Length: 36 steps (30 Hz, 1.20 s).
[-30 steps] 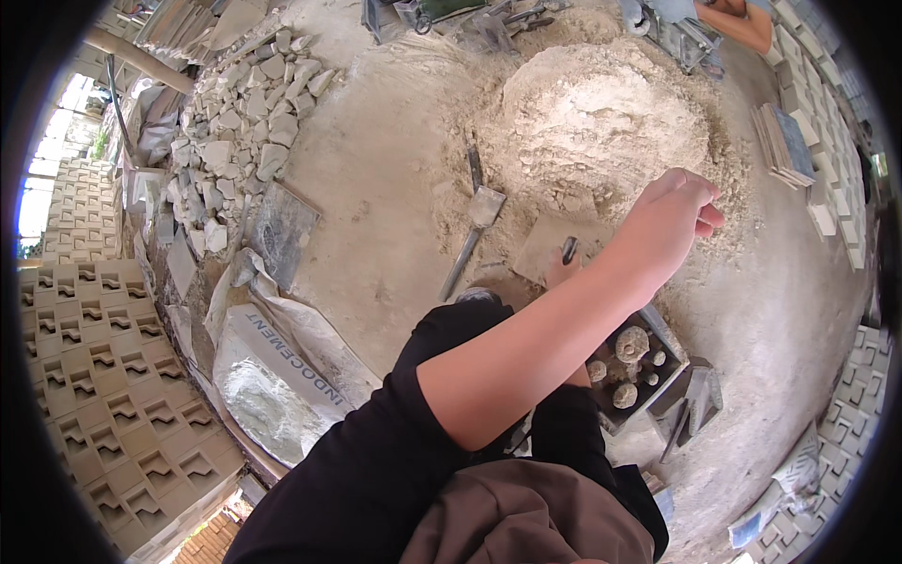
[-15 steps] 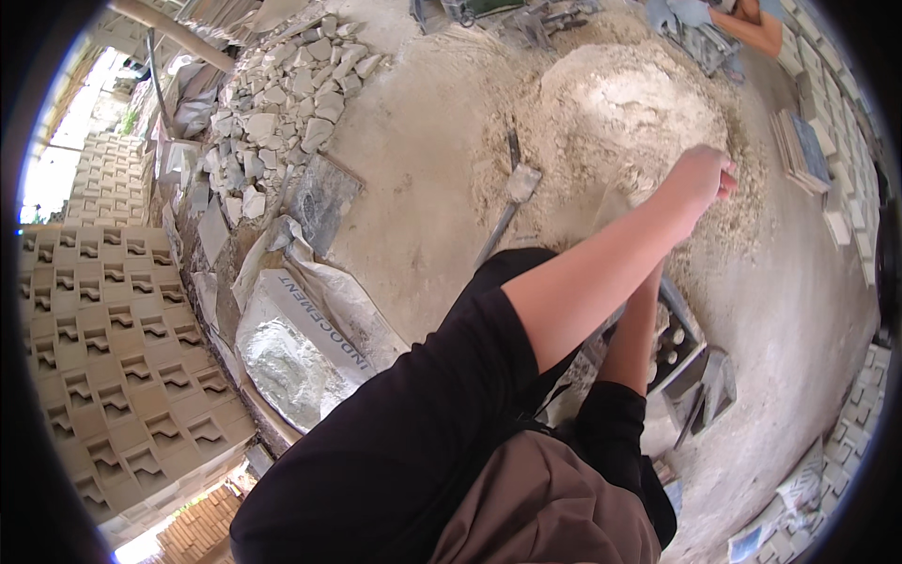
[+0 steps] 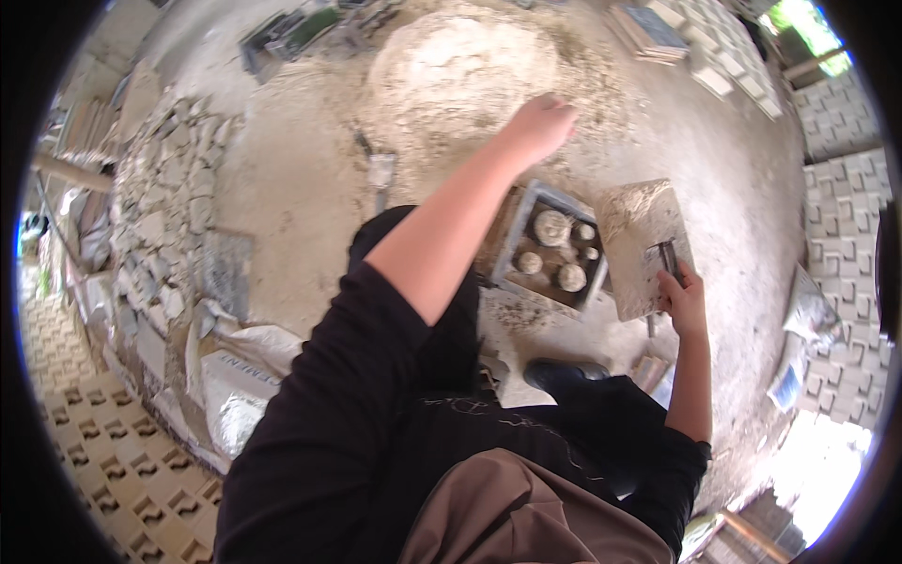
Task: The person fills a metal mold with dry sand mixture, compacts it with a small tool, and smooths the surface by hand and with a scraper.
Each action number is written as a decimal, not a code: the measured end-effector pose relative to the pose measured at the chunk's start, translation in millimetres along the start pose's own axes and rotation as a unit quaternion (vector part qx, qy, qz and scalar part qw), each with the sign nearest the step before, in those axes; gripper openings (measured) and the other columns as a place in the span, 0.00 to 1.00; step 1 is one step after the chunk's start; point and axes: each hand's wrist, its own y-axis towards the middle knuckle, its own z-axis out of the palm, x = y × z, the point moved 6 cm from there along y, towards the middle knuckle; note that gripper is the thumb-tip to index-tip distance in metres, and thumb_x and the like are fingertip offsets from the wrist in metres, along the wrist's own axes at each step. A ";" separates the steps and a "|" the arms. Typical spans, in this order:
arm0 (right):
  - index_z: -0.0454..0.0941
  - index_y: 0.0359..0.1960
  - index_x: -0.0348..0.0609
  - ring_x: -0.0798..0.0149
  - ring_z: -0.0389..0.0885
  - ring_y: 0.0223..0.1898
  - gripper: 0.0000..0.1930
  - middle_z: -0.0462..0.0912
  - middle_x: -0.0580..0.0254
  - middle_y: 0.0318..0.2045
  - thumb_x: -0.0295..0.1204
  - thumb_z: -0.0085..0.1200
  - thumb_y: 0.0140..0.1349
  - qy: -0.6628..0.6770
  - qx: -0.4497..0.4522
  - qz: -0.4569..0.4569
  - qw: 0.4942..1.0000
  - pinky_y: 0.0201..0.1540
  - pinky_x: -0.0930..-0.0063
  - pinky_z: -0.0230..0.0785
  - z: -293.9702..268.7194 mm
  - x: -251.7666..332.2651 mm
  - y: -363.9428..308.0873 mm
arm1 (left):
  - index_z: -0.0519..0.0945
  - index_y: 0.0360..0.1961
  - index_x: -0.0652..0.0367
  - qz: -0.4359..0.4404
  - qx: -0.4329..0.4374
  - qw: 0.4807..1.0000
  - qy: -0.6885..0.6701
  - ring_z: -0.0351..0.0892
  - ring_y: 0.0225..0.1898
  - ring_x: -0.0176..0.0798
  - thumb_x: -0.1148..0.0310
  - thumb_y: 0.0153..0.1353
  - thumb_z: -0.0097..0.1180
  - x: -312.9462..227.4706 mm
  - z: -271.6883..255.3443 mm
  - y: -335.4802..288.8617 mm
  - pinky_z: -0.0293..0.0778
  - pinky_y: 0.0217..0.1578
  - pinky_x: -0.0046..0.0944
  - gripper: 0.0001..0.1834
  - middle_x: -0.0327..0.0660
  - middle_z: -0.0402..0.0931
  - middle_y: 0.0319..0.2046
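My left hand (image 3: pixel 543 127) is closed in the air by the near edge of a pale powder heap (image 3: pixel 460 66); whether anything is inside its fingers is hidden. My right hand (image 3: pixel 684 299) grips the dark handle (image 3: pixel 668 256) of a flat square plate (image 3: pixel 628 221), which is caked with sandy powder. The plate is just right of a grey rectangular mould (image 3: pixel 539 191). Inside that mould stand several round knobs (image 3: pixel 552 227) of different sizes, topped with pale powder.
A hammer-like tool (image 3: pixel 381 171) lies left of the heap. Broken pale chunks (image 3: pixel 164 202), a dark slab (image 3: pixel 226 273) and an opened cement sack (image 3: pixel 246 385) are on the left. Patterned pale blocks are stacked at left (image 3: pixel 103 442) and right (image 3: pixel 850 273); flat boards (image 3: pixel 648 33) lie at the far right.
The view has swung right. My right hand, earlier partly hidden behind my left forearm, is now out to the right with the plate. Another person's arm at the far right has left view.
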 end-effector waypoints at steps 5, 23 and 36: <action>0.69 0.48 0.37 0.79 0.64 0.14 0.22 0.70 0.72 0.17 0.28 0.54 0.50 -0.073 0.028 0.049 0.996 0.16 0.84 0.57 -51.1 -50.0 -22.9 | 0.73 0.36 0.61 -0.050 0.049 0.997 0.044 0.73 0.29 0.35 0.62 0.56 0.42 8.8 23.0 -23.2 0.68 0.34 0.36 0.15 0.42 0.75 0.28; 0.72 0.47 0.40 0.76 0.71 0.29 0.22 0.77 0.67 0.29 0.27 0.56 0.47 -0.190 0.176 0.051 0.965 0.33 0.80 0.66 -49.9 -161.2 -0.1 | 0.69 0.45 0.59 -0.115 0.160 0.975 0.108 0.72 0.36 0.31 0.55 0.60 0.38 17.8 60.9 -34.6 0.65 0.42 0.33 0.21 0.37 0.74 0.36; 0.72 0.47 0.43 0.62 0.78 0.35 0.23 0.79 0.54 0.34 0.29 0.53 0.44 -0.274 0.179 0.012 0.945 0.41 0.72 0.68 -38.1 -134.4 13.8 | 0.72 0.45 0.57 -0.097 0.150 0.981 0.075 0.72 0.35 0.28 0.60 0.60 0.39 3.0 51.9 -35.1 0.64 0.38 0.29 0.17 0.34 0.75 0.36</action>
